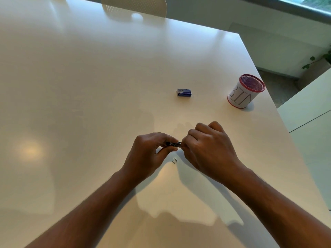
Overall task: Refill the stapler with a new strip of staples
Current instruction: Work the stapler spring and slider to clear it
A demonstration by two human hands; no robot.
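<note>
A red mesh cup [246, 91], wrapped in white paper hand-lettered "BIN", stands near the right edge of the white desk [89, 86]; nothing can be made out inside it through the mesh. A small blue staple box [184, 92] lies closed on the desk to the left of the cup and well apart from it. A tiny loose piece of staples [174, 160] lies on the desk just beneath the person's hands. A pale chair back [134, 5] shows at the far edge of the desk.

Both hands meet above the near middle of the desk. The left hand [150, 151] has its fingers and thumb curled round a small dark stapler [173, 144], whose metal end sticks out toward the right. The right hand [206, 147], fingers bent, pinches at that metal end; what its fingertips grip is hidden behind the knuckles.
</note>
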